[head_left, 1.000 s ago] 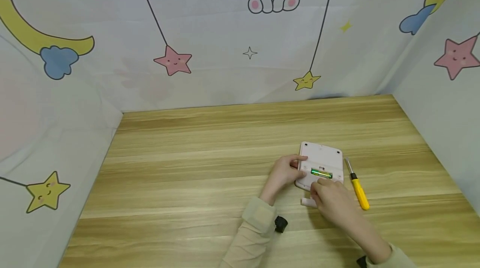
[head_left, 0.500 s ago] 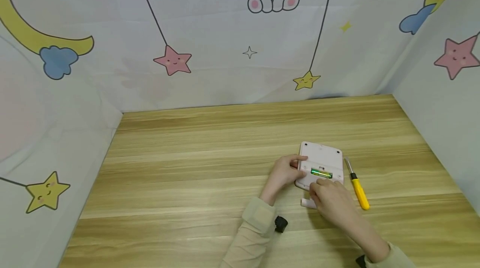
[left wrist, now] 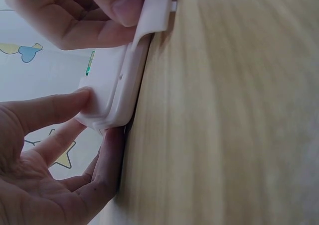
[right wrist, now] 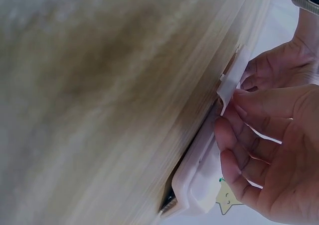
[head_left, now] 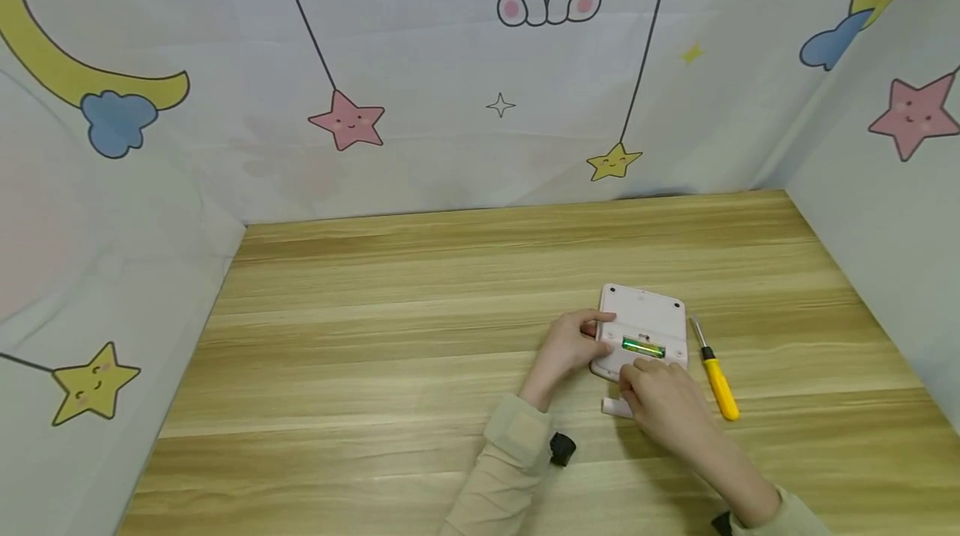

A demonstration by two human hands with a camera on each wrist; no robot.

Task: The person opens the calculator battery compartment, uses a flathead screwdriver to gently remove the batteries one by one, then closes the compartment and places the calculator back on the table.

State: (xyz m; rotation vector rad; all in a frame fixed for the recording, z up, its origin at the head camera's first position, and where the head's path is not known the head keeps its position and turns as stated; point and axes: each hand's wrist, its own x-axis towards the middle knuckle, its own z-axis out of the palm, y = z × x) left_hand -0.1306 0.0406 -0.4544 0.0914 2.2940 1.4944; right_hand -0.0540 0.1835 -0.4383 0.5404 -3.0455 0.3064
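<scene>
A pale pink flat device that looks like a calculator (head_left: 642,311) lies back side up on the table, with a green battery (head_left: 643,348) in its uncovered slot. My left hand (head_left: 567,344) holds its left edge, thumb on the back and fingers along the side. Just in front of the device, my right hand (head_left: 663,403) pinches a small pale pink battery cover (head_left: 617,408). In the right wrist view, the thumb and fingers grip the cover (right wrist: 234,80) close to the device's near edge. The right hand hides much of the cover in the head view.
To the right of the device lies a screwdriver (head_left: 717,382) with a yellow handle, its tip pointing away. The wood-grain table (head_left: 390,336) is bordered at the back and sides by white printed cloth (head_left: 435,161).
</scene>
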